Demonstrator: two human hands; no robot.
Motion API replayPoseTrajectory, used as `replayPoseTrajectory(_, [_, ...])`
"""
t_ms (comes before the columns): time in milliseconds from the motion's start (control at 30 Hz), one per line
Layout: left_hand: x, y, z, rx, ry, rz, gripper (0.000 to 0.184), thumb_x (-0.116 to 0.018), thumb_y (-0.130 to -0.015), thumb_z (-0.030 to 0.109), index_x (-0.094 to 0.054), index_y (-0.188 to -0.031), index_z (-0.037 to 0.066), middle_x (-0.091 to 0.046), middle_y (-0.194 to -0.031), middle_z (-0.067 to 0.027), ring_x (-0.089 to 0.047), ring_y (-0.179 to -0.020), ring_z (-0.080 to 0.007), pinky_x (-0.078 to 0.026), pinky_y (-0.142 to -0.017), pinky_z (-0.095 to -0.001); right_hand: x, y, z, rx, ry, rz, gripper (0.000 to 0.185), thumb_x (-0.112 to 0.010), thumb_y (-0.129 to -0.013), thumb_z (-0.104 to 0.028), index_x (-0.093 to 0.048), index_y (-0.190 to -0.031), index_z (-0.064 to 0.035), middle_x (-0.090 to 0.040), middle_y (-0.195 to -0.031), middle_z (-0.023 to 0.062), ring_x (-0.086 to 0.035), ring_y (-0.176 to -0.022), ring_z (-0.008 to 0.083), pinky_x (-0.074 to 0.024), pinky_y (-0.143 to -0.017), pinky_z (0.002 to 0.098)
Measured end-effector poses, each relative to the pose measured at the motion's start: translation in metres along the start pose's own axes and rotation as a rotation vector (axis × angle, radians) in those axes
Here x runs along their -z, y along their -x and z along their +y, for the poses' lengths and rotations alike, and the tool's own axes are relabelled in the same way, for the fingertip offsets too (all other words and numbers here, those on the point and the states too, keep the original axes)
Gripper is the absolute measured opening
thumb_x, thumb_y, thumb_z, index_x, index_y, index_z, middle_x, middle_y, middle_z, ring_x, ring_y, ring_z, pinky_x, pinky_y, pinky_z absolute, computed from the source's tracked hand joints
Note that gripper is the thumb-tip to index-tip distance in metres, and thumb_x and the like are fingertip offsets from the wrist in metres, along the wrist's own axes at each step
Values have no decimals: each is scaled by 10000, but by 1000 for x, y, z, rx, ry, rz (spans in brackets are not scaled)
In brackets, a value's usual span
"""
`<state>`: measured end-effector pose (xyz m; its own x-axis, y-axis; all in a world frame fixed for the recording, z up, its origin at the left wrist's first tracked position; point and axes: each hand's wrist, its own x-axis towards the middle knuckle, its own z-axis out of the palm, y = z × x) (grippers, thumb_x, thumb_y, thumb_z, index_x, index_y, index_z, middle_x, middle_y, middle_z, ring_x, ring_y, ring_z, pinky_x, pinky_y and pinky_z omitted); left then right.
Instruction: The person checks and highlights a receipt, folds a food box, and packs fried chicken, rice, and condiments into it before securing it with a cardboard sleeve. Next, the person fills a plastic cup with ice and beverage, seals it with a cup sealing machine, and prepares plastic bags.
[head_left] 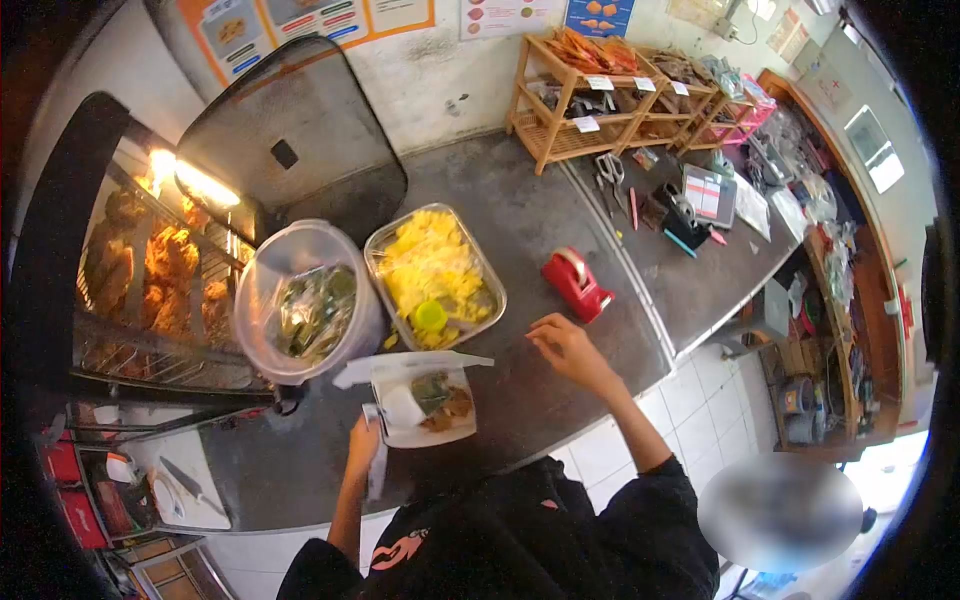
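Note:
A white takeaway box (470, 425) stands with its flaps spread on the dark counter in front of me. Inside it are a white lump that looks like rice, a dark green packet and brown food. My left hand (363, 447) pinches the box's left flap. My right hand (568, 350) is held over the counter to the right, its fingers loosely bent and apart, with nothing visible in them. Just beyond it sits a red tape dispenser (582, 288). Behind the box are a tray of yellow food (425, 260) with a yellow-green round object (430, 317) in it, and a clear tub (262, 335) holding small packets.
A lit display case (160, 250) with browned food is at left, its dark lid panel (300, 130) raised. Wooden racks (550, 130) line the wall. Scissors (611, 172) and a scale (708, 195) lie at right. A knife (190, 482) rests at lower left.

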<state>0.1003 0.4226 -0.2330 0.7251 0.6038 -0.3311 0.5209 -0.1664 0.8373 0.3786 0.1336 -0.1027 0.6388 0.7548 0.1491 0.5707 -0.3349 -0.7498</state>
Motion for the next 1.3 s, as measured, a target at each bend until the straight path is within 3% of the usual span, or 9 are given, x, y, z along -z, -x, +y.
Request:
replayPoseTrajectory(100, [-69, 16, 18, 204, -131, -4, 349, -463, -921, 289, -570, -1031, -23, -634, -907, -136, -592, -856, -201, -443, -772, -334, 75, -34, 80, 67, 87, 143, 95, -579, -807, -51, -607, -882, 0, -590, -907, 152, -585, -857, 306, -474, -737, 365])
replayPoseTrajectory(300, [-192, 28, 90, 395, 687, 70, 299, -474, -930, 265, -576, -1043, 8, -608, -899, -44, -581, -794, -154, -461, -728, -292, 204, -190, 240, 17, 211, 595, 128, -618, -789, -139, -652, -789, -15, -644, -756, 165, -631, -711, 321, -485, -607, 371])
replayPoseTrajectory(500, [-207, 29, 62, 491, 786, 387, 276, -567, -877, 215, -558, -1047, -3, -605, -944, -80, -584, -859, -172, -474, -749, -308, 271, -354, 381, -67, 566, 726, 268, -631, -783, -310, -688, -767, -48, -652, -743, 157, -622, -709, 333, -446, -742, 471])
replayPoseTrajectory(633, [-188, 13, 27, 213, 567, 690, 468, -648, -801, 95, -437, -1209, 2, -590, -999, -84, -567, -885, -180, -470, -777, -326, 263, -399, 419, -281, 869, 724, 409, -630, -750, -467, -701, -745, -64, -657, -734, 142, -602, -662, 337, -339, -894, 548])
replayPoseTrajectory(700, [-169, 11, 52, 454, 290, 672, 659, -677, -756, 42, -326, -1313, 10, -512, -1157, -132, -503, -1054, -233, -422, -896, -367, 258, -380, 360, -377, 903, 704, 337, -659, -751, -396, -699, -764, -63, -660, -746, 154, -619, -691, 319, -413, -839, 484])
replayPoseTrajectory(800, [-165, 13, 12, 102, -114, 799, 750, -694, -729, 38, -275, -1349, 1, -384, -1295, -180, -406, -1177, -293, -368, -971, -409, 272, -370, 389, -140, 264, 844, 212, -684, -753, -211, -681, -845, -20, -666, -762, 140, -632, -696, 223, -477, -633, 315])
replayPoseTrajectory(967, [-178, 22, 45, -72, -547, 567, 757, -715, -719, 192, -317, -1320, -40, -373, -1314, -226, -324, -1230, -389, -255, -1031, -454, 255, -224, 224, -29, 167, 628, 195, -632, -842, -199, -620, -876, -7, -630, -754, 89, -523, -650, 126, -445, -637, 270])
replayPoseTrajectory(1200, [-207, 25, 45, 24, -631, 415, 835, -724, -669, 445, -351, -1339, 115, -329, -1386, -130, -234, -1288, -429, -197, -1041, -560, 187, -72, 142, -420, -526, -771, 113, -518, -873, -20, -456, -968, -31, -573, -843, 62, -568, -611, 113, -472, -580, 251])
replayPoseTrajectory(1300, [-198, 29, 40, -22, -617, 385, 843, -730, -655, 454, -360, -1335, 122, -320, -1397, -107, -221, -1296, -430, -189, -1037, -580, 123, -36, 148, -497, -629, -889, 147, -559, -856, -54, -478, -975, -27, -570, -895, 79, -588, -644, 151, -491, -602, 279])
